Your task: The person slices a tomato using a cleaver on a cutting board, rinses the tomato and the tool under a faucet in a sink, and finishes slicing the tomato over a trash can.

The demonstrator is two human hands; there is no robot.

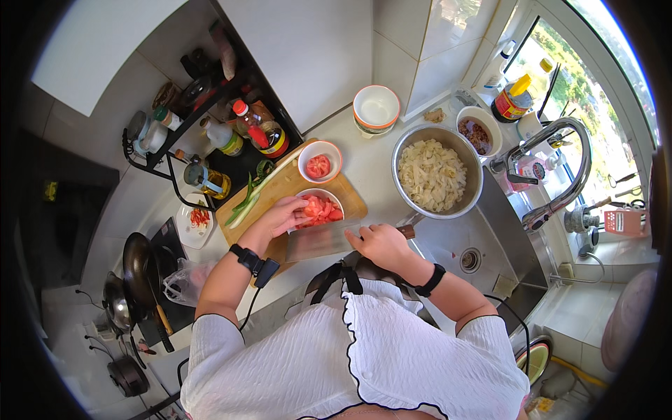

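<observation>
My right hand (382,245) grips a cleaver (321,241), its broad blade lying flat and pointing left, close to the near rim of a bowl. Red pieces of chopped tomato (318,211) fill that white bowl (340,201), which stands on a wooden cutting board (350,194). My left hand (286,216) is at the bowl's left side, its fingertips against the tomato pieces. Just beyond, a second white bowl with an orange rim (336,152) holds a cut tomato (318,166). Scallions (254,194) lie along the left of the board.
A steel pot (479,181) of pale flat noodles (433,176) sits beside the sink (446,252), under a curved faucet (583,152). Stacked bowls (376,105) stand at the back. Left are a rack of bottles (270,139), a plate of chopped red chili (194,236) and a wok (137,273).
</observation>
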